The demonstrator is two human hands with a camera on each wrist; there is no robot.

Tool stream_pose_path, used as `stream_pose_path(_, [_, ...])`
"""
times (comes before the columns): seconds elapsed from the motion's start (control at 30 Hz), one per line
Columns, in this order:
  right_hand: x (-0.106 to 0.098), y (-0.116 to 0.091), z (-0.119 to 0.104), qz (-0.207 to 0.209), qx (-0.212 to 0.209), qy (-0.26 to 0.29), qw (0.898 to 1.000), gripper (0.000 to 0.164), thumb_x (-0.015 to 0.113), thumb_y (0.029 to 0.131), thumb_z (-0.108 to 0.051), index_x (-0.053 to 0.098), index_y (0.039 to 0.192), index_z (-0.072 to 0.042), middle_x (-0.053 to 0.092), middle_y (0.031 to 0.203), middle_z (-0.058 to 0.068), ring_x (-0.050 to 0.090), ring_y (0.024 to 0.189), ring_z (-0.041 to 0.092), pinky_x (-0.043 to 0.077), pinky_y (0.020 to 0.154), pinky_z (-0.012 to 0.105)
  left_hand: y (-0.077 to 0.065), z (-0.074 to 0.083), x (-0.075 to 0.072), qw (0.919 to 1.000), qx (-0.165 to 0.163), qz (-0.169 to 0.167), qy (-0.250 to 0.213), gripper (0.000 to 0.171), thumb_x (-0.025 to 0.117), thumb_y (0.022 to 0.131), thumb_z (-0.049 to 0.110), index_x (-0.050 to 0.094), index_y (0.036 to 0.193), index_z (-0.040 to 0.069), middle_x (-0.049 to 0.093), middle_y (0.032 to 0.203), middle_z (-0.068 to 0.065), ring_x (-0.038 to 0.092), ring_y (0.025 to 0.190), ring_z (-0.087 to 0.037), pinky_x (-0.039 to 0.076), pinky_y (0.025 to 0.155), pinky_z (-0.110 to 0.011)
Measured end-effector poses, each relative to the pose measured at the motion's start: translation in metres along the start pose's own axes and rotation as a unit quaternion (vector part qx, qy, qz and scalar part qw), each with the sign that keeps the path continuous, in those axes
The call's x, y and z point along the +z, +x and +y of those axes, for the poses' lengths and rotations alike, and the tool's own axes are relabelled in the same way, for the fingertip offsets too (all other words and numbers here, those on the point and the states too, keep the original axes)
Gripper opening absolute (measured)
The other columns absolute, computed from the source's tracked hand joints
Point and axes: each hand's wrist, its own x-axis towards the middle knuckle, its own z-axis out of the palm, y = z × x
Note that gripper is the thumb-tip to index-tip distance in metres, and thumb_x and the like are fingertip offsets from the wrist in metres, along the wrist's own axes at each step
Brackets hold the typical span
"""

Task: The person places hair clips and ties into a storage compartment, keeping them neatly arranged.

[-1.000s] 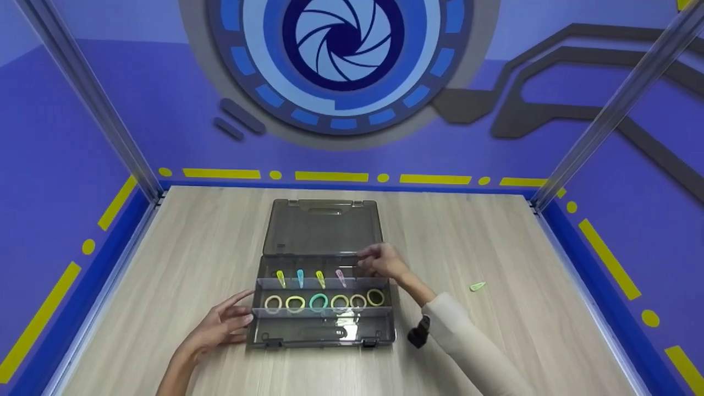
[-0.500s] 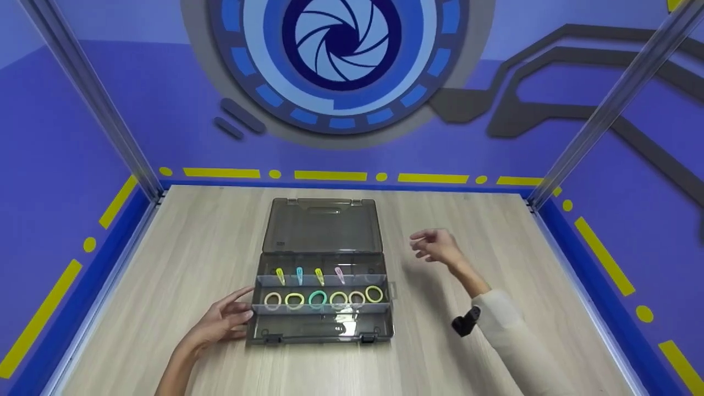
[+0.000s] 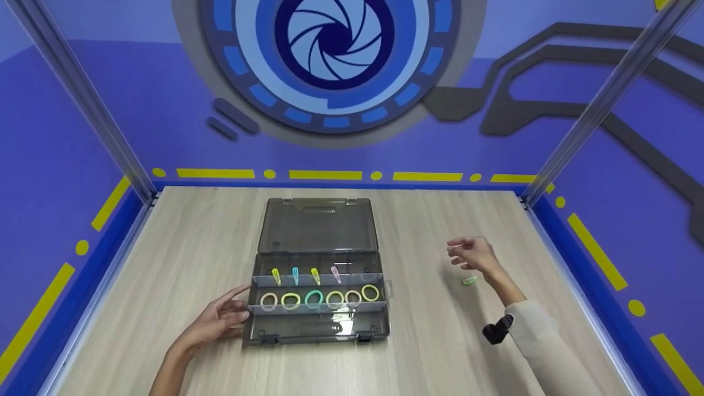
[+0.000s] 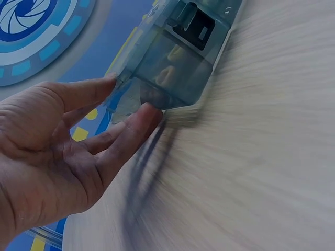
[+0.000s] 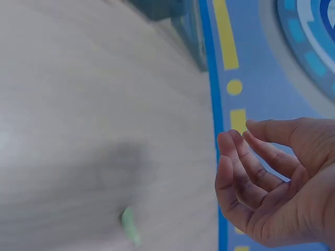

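A smoky see-through storage box (image 3: 318,330) lies with its lid (image 3: 318,226) tipped back. Snap hair clips (image 3: 315,276) in yellow, blue and pink stand in a row in its rear compartment. Along the middle compartment sit several hair ties (image 3: 314,298), one teal, others yellow or pale. At the box's left side, my left hand (image 3: 215,320) touches it with fingers extended, as the left wrist view (image 4: 68,141) also shows. Over the table to the right, my right hand (image 3: 474,254) hovers with nothing between its loosely bent fingers. Just below it lies a light green hair clip (image 3: 469,280).
The front compartment (image 3: 297,325) of the box shows no items. Blue panels (image 3: 99,143) with metal corner posts (image 3: 594,110) enclose the wooden table (image 3: 429,341) at the back and both sides.
My right hand has left the rear compartment, moving right until it is above the green hair clip. The left hand stays at the box's side.
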Motion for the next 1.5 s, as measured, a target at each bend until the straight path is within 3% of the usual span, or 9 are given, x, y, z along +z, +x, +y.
stream_pose_path(0.33, [-0.016, -0.005, 0.04, 0.01, 0.054, 0.002, 0.999, 0.036, 0.061, 0.1, -0.009, 0.061, 0.128, 0.013, 0.078, 0.103, 0.014, 0.076, 0.08, 0.015, 0.063, 0.068, 0.03, 0.0, -0.003, 0.001, 0.9997, -0.016, 0.012, -0.01, 0.076, 0.067, 0.1, 0.025, 0.027, 0.162, 0.011, 0.05, 0.143, -0.026, 0.067, 0.113, -0.023, 0.059, 0.095, -0.045])
stream_pose_path(0.57, [-0.023, -0.011, 0.064, 0.014, 0.067, 0.006, 0.998, 0.036, 0.065, 0.097, -0.007, 0.061, 0.124, 0.017, 0.078, 0.085, 0.006, 0.072, 0.068, 0.01, 0.061, 0.061, 0.027, 0.002, -0.006, -0.001, 0.9997, -0.003, -0.005, -0.022, 0.076, 0.066, 0.101, 0.022, 0.024, 0.162, 0.008, 0.05, 0.142, -0.027, 0.067, 0.112, -0.022, 0.06, 0.093, -0.044])
stream_pose_path(0.7, [-0.025, -0.015, 0.076, -0.007, 0.041, -0.008, 0.999, 0.036, 0.067, 0.096, -0.004, 0.061, 0.123, 0.019, 0.077, 0.085, 0.011, 0.068, 0.064, 0.01, 0.058, 0.057, 0.026, 0.003, -0.007, -0.001, 0.9997, -0.006, -0.004, -0.022, 0.076, 0.066, 0.101, 0.023, 0.024, 0.162, 0.009, 0.05, 0.141, -0.026, 0.067, 0.111, -0.021, 0.059, 0.094, -0.044])
stream_pose_path(0.8, [-0.026, -0.018, 0.083, -0.025, 0.001, -0.047, 0.999, 0.032, 0.069, 0.094, -0.002, 0.065, 0.121, 0.016, 0.076, 0.101, 0.024, 0.071, 0.075, 0.014, 0.056, 0.061, 0.023, 0.002, -0.007, -0.001, 0.9997, -0.011, 0.002, -0.023, 0.076, 0.067, 0.1, 0.024, 0.025, 0.162, 0.01, 0.051, 0.141, -0.025, 0.067, 0.111, -0.022, 0.059, 0.095, -0.044])
stream_pose_path(0.9, [-0.025, -0.019, 0.09, -0.031, -0.061, -0.102, 0.992, 0.026, 0.072, 0.091, 0.0, 0.071, 0.115, 0.011, 0.072, 0.112, 0.029, 0.073, 0.093, 0.028, 0.056, 0.071, 0.022, 0.002, -0.007, -0.001, 0.9996, -0.011, 0.002, -0.025, 0.077, 0.067, 0.1, 0.024, 0.025, 0.163, 0.01, 0.05, 0.142, -0.026, 0.067, 0.112, -0.022, 0.059, 0.096, -0.045])
stream_pose_path(1.0, [-0.023, -0.019, 0.097, -0.023, -0.127, -0.15, 0.98, 0.019, 0.075, 0.088, 0.0, 0.076, 0.106, 0.007, 0.07, 0.111, 0.028, 0.069, 0.102, 0.042, 0.059, 0.081, 0.031, 0.001, -0.008, 0.0, 0.9997, -0.008, 0.0, -0.021, 0.076, 0.066, 0.1, 0.024, 0.025, 0.162, 0.01, 0.05, 0.142, -0.027, 0.067, 0.113, -0.022, 0.059, 0.096, -0.045])
stream_pose_path(1.1, [-0.019, -0.017, 0.103, -0.007, -0.164, -0.177, 0.97, 0.013, 0.076, 0.086, 0.001, 0.078, 0.099, 0.004, 0.069, 0.108, 0.023, 0.066, 0.1, 0.045, 0.059, 0.086, 0.045, 0.002, -0.008, 0.0, 0.9998, -0.003, 0.001, -0.019, 0.075, 0.066, 0.101, 0.024, 0.025, 0.162, 0.009, 0.05, 0.142, -0.027, 0.067, 0.112, -0.022, 0.059, 0.096, -0.046])
stream_pose_path(1.27, [-0.011, -0.014, 0.106, 0.026, -0.161, -0.187, 0.969, 0.011, 0.078, 0.085, 0.001, 0.079, 0.096, 0.001, 0.068, 0.101, 0.018, 0.066, 0.096, 0.039, 0.058, 0.086, 0.049, 0.002, -0.007, 0.001, 0.9996, -0.001, 0.0, -0.027, 0.074, 0.065, 0.101, 0.023, 0.025, 0.162, 0.009, 0.05, 0.141, -0.026, 0.068, 0.111, -0.022, 0.059, 0.096, -0.045])
stream_pose_path(1.5, [-0.003, -0.01, 0.105, 0.062, -0.153, -0.199, 0.966, 0.009, 0.078, 0.085, 0.0, 0.081, 0.093, -0.004, 0.069, 0.095, 0.013, 0.066, 0.085, 0.031, 0.054, 0.073, 0.03, 0.002, -0.008, 0.001, 0.9995, -0.009, 0.008, -0.028, 0.074, 0.065, 0.101, 0.023, 0.026, 0.162, 0.01, 0.051, 0.141, -0.026, 0.069, 0.11, -0.022, 0.06, 0.094, -0.044])
